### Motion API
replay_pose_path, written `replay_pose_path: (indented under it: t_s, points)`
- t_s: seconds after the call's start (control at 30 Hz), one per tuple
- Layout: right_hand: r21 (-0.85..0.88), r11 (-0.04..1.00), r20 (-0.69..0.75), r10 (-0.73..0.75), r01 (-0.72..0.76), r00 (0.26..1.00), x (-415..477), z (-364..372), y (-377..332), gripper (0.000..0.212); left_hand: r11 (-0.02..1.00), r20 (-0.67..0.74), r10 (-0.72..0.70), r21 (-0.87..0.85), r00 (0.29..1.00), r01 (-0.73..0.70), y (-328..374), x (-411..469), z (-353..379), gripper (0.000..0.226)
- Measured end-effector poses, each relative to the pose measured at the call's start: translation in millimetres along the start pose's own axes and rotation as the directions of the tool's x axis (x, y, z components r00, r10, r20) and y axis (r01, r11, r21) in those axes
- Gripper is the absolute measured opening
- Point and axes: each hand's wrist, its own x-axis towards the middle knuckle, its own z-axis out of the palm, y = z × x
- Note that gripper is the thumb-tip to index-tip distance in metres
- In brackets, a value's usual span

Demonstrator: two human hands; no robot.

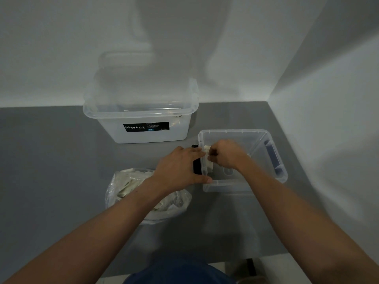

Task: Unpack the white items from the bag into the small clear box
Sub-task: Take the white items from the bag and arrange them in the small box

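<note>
The small clear box [225,186] stands on the grey table [61,160] near its right edge, and the right wall [328,130] rises close beside it, so that side gives little room. The right hand [225,154] is inside the box, at its left wall, and pinches 1 white item [210,166] with curled fingers. The left hand [180,167] lies over the left rim with straight, relaxed fingers and partly covers a black clip [196,168]. The bag [123,193], holding more white pieces, lies to the near left of the box, under the left forearm. 1 large lidded box [143,136] stands behind, apart from both. A wide grey surface stretches left of the bag.
</note>
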Motion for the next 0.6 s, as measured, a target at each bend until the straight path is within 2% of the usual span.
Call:
replay_pose_path:
  t_s: [0.17,0.3,0.4,0.47,0.53,0.6]
  points:
    - [0.112,0.993,-0.010,0.025,-0.023,1.000,-6.8,-6.1,2.2,0.025,1.000,-0.003,0.011,-0.018,1.000,-0.011,-1.2,-0.3,0.0,0.090]
    - [0.396,0.918,-0.222,0.095,0.000,0.971,-36.7,-25.1,4.2,0.013,0.997,-0.022,0.056,-0.059,0.998,-0.058,-4.8,-5.0,-4.5,0.081]
    - [0.577,0.815,-0.391,0.224,0.048,0.893,-77.3,-36.0,-7.9,0.010,0.981,-0.156,0.064,-0.169,0.986,-0.090,-19.7,-19.2,-19.1,0.060]
    - [0.679,0.717,-0.484,0.276,0.157,0.831,-102.9,-37.0,-26.4,0.007,0.976,-0.248,0.036,-0.197,0.968,-0.087,-37.6,-34.3,-29.5,0.045]
    - [0.724,0.633,-0.547,0.287,0.273,0.786,-125.1,-30.8,-54.6,0.004,0.979,-0.344,0.021,-0.184,0.939,-0.089,-59.8,-53.5,-36.8,0.035]
    - [0.733,0.600,-0.560,0.263,0.322,0.786,-140.1,-16.6,-87.9,0.007,0.984,-0.405,0.010,-0.159,0.914,-0.081,-84.4,-74.8,-36.1,0.027]
